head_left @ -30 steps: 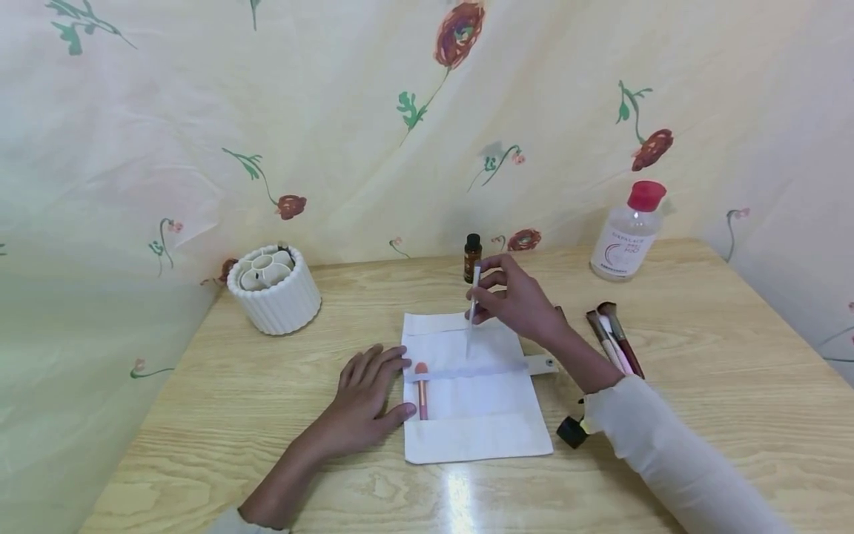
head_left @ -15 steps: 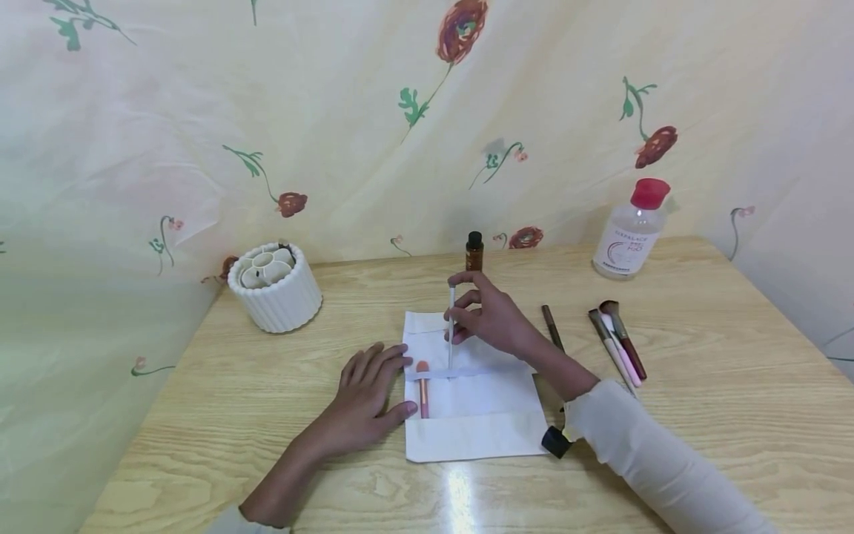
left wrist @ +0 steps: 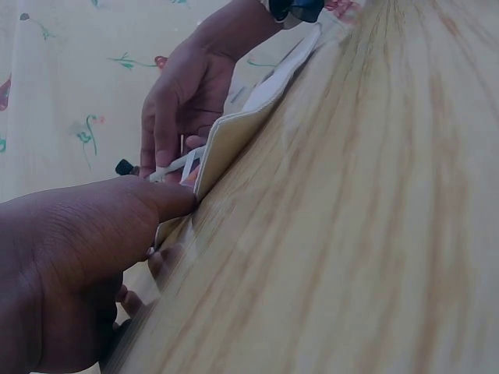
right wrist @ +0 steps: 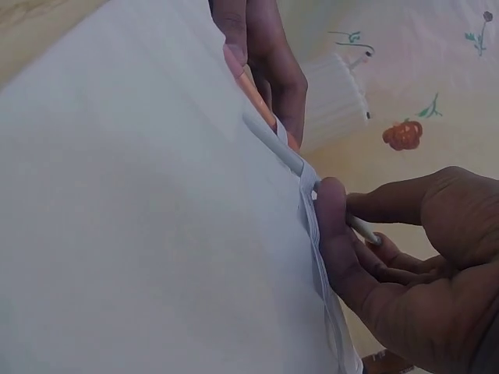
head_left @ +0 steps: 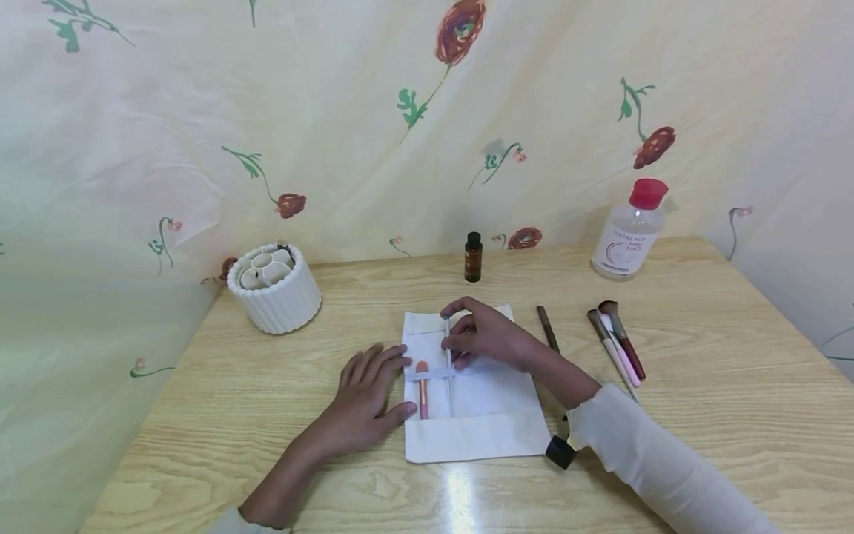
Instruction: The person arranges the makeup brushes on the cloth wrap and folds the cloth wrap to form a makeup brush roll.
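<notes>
A white fabric brush roll (head_left: 482, 437) lies unfolded on the wooden table. An elastic band (right wrist: 310, 226) crosses its middle. My right hand (head_left: 492, 337) pinches a thin white stick (right wrist: 274, 145) between thumb and fingers; it passes under the band, its lower end reaching toward the bottom fold. Its kind cannot be made out. To its left, a makeup brush (head_left: 423, 397) with a pink and copper handle sits under the same band. With fingers spread, my left hand (head_left: 367, 404) rests on the table, fingertips and thumb touching the roll's left edge.
Several makeup brushes (head_left: 620, 345) lie at the right, near a dark brown stick (head_left: 548, 328). A black-capped item (head_left: 560, 452) is partly under my right sleeve. Behind stand a small brown bottle (head_left: 473, 257), a red-capped bottle (head_left: 627, 237) and a white ribbed holder (head_left: 276, 293).
My right hand has moved left and down over the roll, and the white stick has slid under the elastic band. The left hand has stayed put.
</notes>
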A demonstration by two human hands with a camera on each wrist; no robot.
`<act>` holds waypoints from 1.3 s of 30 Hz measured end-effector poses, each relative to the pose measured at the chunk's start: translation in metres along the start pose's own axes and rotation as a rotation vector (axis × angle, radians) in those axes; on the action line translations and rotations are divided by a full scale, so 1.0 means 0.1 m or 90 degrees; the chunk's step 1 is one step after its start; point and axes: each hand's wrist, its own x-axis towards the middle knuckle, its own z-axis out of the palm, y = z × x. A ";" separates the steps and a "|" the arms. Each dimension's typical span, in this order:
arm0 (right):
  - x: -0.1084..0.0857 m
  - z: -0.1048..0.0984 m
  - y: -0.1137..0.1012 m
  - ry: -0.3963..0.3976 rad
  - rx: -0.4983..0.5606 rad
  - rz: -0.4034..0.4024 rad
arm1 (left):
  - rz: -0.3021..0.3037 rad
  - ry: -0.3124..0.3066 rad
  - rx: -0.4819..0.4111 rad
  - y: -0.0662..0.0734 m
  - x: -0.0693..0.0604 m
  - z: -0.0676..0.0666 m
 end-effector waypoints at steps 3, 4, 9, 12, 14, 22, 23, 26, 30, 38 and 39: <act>-0.02 0.01 0.00 -0.002 -0.046 0.007 | 0.001 0.000 -0.009 0.01 0.00 -0.01; -0.04 0.01 -0.01 -0.002 -0.066 0.008 | 0.000 -0.002 -0.012 0.01 0.00 -0.01; -0.10 0.02 0.00 -0.022 -0.173 -0.005 | 0.003 0.002 -0.014 0.02 0.00 -0.01; -0.13 0.02 0.01 -0.036 -0.222 -0.025 | 0.007 0.009 -0.013 0.02 0.00 0.00; -0.14 0.01 0.02 -0.038 -0.252 -0.041 | 0.007 0.011 -0.012 0.02 0.00 0.00; -0.27 -0.20 -0.09 0.049 -0.452 -0.083 | 0.002 0.000 -0.011 0.03 -0.01 -0.01; -0.29 -0.25 -0.12 0.067 -0.472 -0.071 | 0.002 0.000 -0.012 0.03 -0.01 -0.01; -0.35 -0.46 -0.17 0.121 -0.530 -0.025 | 0.001 0.000 -0.015 0.03 -0.02 -0.02; -0.46 -0.77 -0.21 0.179 -0.602 0.050 | 0.003 0.003 -0.018 0.03 -0.02 -0.01; -0.60 -1.05 -0.14 0.146 -0.604 0.200 | 0.003 0.002 -0.012 0.00 -0.02 0.01; -0.60 -1.05 -0.12 0.142 -0.586 0.209 | 0.004 0.003 -0.014 0.01 -0.02 0.01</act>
